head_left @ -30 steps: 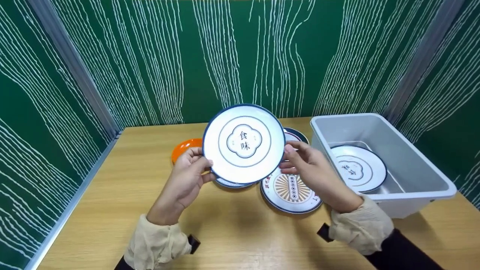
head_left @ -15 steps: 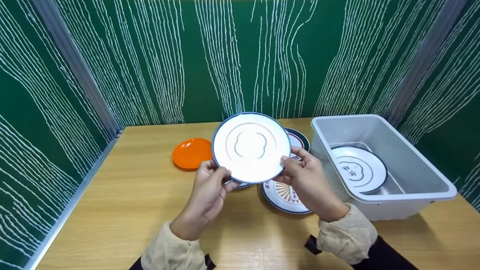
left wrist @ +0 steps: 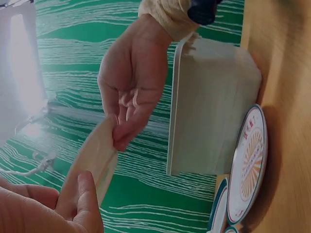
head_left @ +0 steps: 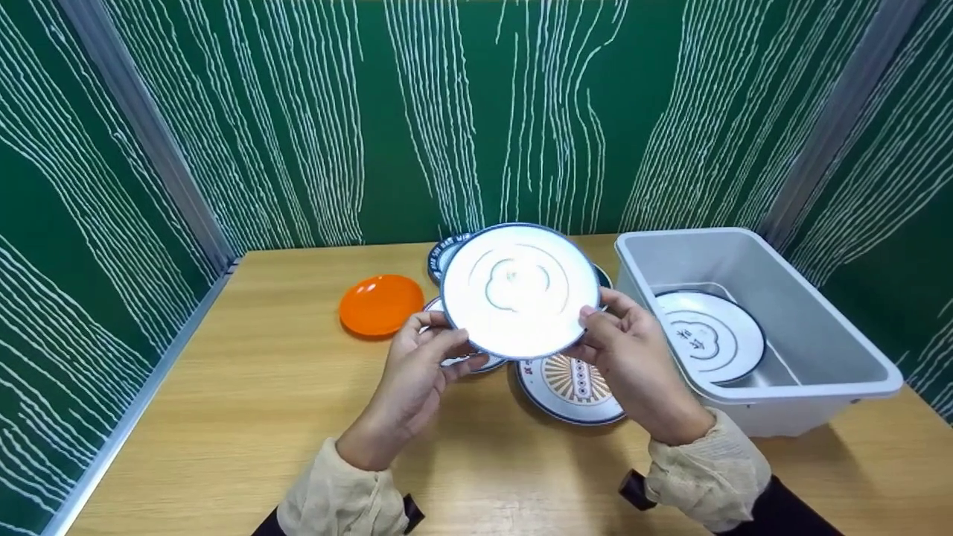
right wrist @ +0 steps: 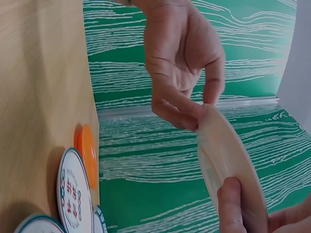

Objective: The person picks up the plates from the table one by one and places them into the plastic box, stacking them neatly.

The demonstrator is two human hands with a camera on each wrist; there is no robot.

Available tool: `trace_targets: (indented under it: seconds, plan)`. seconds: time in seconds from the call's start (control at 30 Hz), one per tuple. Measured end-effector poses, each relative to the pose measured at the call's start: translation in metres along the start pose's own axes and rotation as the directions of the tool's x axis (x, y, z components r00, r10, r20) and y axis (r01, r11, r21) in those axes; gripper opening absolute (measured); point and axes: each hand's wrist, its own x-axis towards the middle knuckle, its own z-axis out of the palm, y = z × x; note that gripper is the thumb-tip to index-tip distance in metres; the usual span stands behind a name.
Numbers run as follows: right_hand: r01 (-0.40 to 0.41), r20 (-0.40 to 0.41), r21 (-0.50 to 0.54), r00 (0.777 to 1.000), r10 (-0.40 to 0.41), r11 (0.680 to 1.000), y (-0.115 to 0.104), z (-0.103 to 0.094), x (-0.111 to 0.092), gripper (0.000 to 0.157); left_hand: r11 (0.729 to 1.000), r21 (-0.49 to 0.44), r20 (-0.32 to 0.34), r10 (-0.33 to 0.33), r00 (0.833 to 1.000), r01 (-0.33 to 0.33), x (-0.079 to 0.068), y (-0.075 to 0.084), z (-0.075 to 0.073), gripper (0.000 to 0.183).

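Green walls (head_left: 298,112) streaked with white lines enclose the wooden table (head_left: 246,417) that I watch from afar. By the table's back right corner I have one grey bin (head_left: 819,390), with one blue-rimmed plate (head_left: 711,335) showing inside. One white plate (head_left: 521,290) is raised above the middle of the table, clear of what lies below, its face tilted toward me. I read this step as looking it over; the next move, I judge, calls for an even two-handed lowering, into the bin or onto the table, without knocking anything. Resting on the table I count at least five more: one sunburst plate (head_left: 573,387) nearest the front edge, one plate with red characters (right wrist: 74,196), one lettered plate (head_left: 444,257) toward the back edge, one dark-rimmed plate (head_left: 604,278) largely hidden, and one orange plate (head_left: 381,305) nearest the left edge. Two hands do the holding: the left hand (head_left: 421,368) pinches the white plate's left rim between thumb and fingers, and the right hand (head_left: 633,353) pinches its right rim likewise.
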Motion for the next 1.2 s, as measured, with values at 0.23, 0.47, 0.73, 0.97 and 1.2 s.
trace_targets:
  seconds: [0.23,0.47,0.73,0.97,1.2]
  plan:
    - [0.009,-0.083,-0.004,0.997,-0.009,1.0,-0.01,-0.019,0.0,0.049,0.998,0.062,-0.139,0.013,0.99,-0.005,0.026,0.004,-0.022,0.024]
    - [0.039,-0.139,0.042,0.99,-0.033,0.998,-0.017,-0.046,-0.003,0.037,0.994,0.112,-0.294,0.016,0.956,0.018,0.064,0.001,-0.064,0.019]
    - [0.121,-0.215,0.173,0.973,-0.082,0.977,-0.031,-0.077,-0.001,0.026,0.989,0.137,-0.392,0.004,0.92,0.054,0.089,-0.005,-0.105,0.019]
    - [0.12,-0.313,0.124,0.947,-0.076,0.985,-0.038,-0.101,0.001,0.035,0.986,0.154,-0.448,0.006,0.894,0.071,0.102,-0.009,-0.127,0.031]
    - [0.098,-0.369,0.098,0.928,-0.056,0.99,-0.047,-0.13,0.002,0.055,0.975,0.2,-0.512,0.019,0.859,0.098,0.112,-0.014,-0.141,0.031]
